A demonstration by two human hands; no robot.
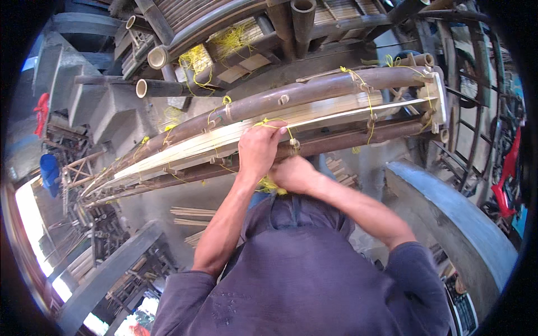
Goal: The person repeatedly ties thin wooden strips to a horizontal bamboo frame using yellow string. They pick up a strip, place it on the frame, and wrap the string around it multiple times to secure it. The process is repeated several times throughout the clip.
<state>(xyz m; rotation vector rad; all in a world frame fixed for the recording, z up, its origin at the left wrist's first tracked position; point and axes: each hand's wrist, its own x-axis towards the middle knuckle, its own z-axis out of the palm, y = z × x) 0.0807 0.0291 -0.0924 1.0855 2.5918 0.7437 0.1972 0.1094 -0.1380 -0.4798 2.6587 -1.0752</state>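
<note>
Two long dark bamboo poles point(252, 105) run across in front of me, with pale split-bamboo slats point(218, 136) lying lengthwise between them. My left hand point(259, 152) is over the slats and the nearer pole, thumb and fingertips pinched on a thin yellow string point(265, 121). Lower and to its right, my right hand point(295, 175) is closed beside the near pole point(336, 143); its fingertips are hidden. A clump of yellow string point(270, 186) hangs just below the hands. More yellow ties point(370, 109) loop around the poles at intervals.
A pale board point(440, 103) closes the poles' right end. Beyond them stand cut bamboo tubes point(303, 22) and a bamboo frame with yellow string point(231, 39). Bamboo strips point(193, 215) lie on the floor at left. A curved grey ledge point(448, 213) stands at right.
</note>
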